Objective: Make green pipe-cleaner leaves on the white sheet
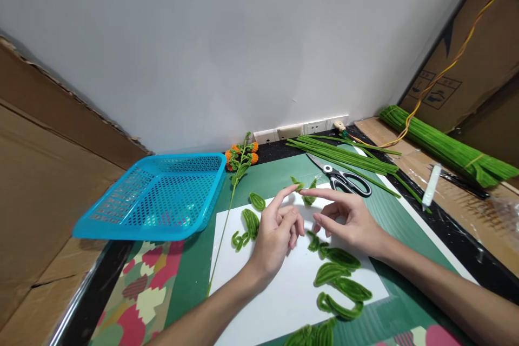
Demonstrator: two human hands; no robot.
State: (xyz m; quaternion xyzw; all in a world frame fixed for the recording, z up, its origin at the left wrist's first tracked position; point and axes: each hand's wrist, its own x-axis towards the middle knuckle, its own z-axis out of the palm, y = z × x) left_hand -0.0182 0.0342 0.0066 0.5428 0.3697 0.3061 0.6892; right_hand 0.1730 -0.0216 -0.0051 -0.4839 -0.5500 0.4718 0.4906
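Left hand (276,232) and right hand (347,219) are pointing at a slanting green pipe-cleaner piece (297,182) just past both fingertips (310,192); I can't tell if they're pinching.

My feed shows even, fairly bright light, with the wall (203,59) a soft grey. Faint, soft-edged shadows fall on the white paper (279,303) around the fingers (325,193). Glare streaks the tabletop (83,303) edge, lower left. I see wide-angle stretch slanting the outer cardboard (472,43).
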